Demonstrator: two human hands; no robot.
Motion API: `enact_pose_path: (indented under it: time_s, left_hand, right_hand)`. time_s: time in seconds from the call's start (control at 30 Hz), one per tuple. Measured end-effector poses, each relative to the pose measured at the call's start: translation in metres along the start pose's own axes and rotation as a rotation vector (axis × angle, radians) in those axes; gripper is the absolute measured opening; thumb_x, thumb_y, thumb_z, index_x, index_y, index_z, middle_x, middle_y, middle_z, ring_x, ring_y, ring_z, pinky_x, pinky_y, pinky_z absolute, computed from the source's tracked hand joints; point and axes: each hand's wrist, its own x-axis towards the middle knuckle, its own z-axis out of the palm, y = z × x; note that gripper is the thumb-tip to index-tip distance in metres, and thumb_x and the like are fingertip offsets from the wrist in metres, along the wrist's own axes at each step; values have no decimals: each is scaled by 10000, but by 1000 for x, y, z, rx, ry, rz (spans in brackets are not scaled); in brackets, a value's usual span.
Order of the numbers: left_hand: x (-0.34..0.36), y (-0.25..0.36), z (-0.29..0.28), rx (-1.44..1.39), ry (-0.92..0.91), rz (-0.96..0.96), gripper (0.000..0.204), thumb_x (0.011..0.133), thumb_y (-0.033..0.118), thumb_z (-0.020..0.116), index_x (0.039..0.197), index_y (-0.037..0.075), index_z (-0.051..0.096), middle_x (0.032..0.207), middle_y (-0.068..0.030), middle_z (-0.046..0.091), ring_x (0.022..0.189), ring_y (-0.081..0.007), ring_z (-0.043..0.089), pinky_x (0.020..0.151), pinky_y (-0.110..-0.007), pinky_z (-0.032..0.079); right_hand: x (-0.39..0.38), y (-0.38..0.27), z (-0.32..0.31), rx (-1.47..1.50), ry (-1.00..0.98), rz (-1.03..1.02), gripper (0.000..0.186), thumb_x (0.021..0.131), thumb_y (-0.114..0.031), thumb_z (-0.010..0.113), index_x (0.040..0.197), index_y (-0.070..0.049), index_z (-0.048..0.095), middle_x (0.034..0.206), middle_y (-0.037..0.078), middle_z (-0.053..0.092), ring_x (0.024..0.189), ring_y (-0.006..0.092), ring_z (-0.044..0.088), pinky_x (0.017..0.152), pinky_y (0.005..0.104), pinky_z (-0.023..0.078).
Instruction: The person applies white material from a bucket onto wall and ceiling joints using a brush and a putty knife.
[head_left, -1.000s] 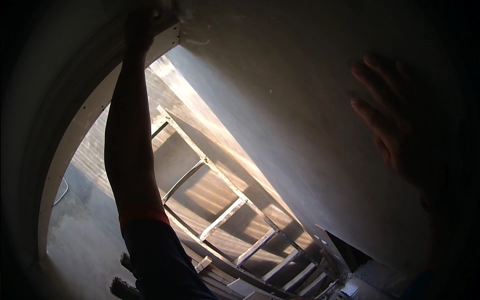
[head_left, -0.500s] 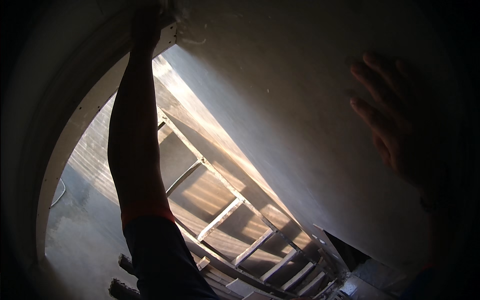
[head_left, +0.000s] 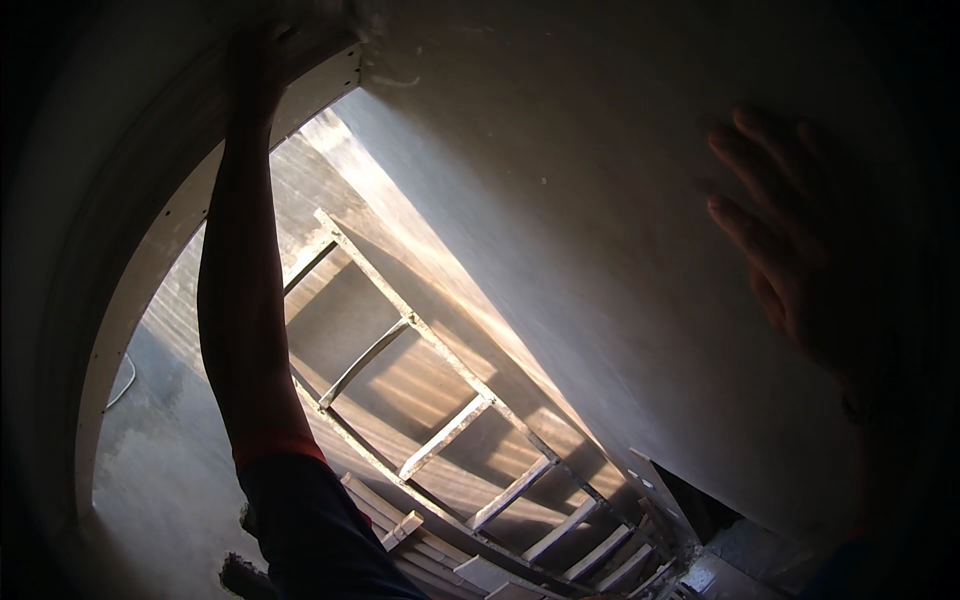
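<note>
My left arm reaches up to a curved board edge (head_left: pixel 150 235) dotted with small dark screw holes. At its top end, my left hand (head_left: pixel 258 65) is close to or against the dark surface above this edge. Deep shadow hides its fingers, and whether they hold anything does not show. On the right, my right hand (head_left: pixel 775 220) lies against the smooth grey wall (head_left: pixel 560 200), its fingers spread and nothing in them.
Below, a worn wooden ladder (head_left: pixel 450 435) stands out in streaks of sunlight. Boards (head_left: pixel 480 575) lie near its lower part. A thin pale cable (head_left: pixel 128 380) curves at the left. Beside the wall's lower end is a dark opening (head_left: pixel 685 495).
My left hand and forearm have shifted left along the curved edge, uncovering more of the ladder. My right hand stays on the wall.
</note>
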Motion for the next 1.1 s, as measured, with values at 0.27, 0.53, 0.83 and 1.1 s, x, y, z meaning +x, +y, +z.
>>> enact_pose_path:
  time_s: [0.27,0.53,0.83,1.1]
  left_hand:
    - [11,5,34,77,-101,-89,227,846,264,703,923,51,704,895,-143,691,867,-319,659,801,-423,508]
    - [9,15,33,16,-114,-128,226,856,255,684,951,51,699,890,-157,686,863,-328,658,806,-429,506]
    - [67,80,18,-238,-127,-602,47,909,60,618,892,44,660,1135,-116,665,1080,-288,590,973,-416,477]
    - [23,-4,-2,-124,-97,-273,183,882,218,665,980,68,702,961,-160,690,928,-342,656,830,-445,504]
  right_hand:
    - [1,1,-4,-1,15,-10,302,729,-82,687,1028,-40,691,1387,140,546,1362,325,436,1130,508,329]
    - [2,-3,-1,0,15,-2,306,744,-85,672,1047,-44,693,1395,130,540,1367,320,430,1131,502,333]
    - [-9,0,-10,-61,-46,59,325,740,-64,667,1064,-32,679,1421,155,508,1383,337,404,1139,503,316]
    - [-9,1,-11,-80,-53,78,300,750,-53,677,1049,-27,681,1413,152,517,1377,332,415,1133,501,325]
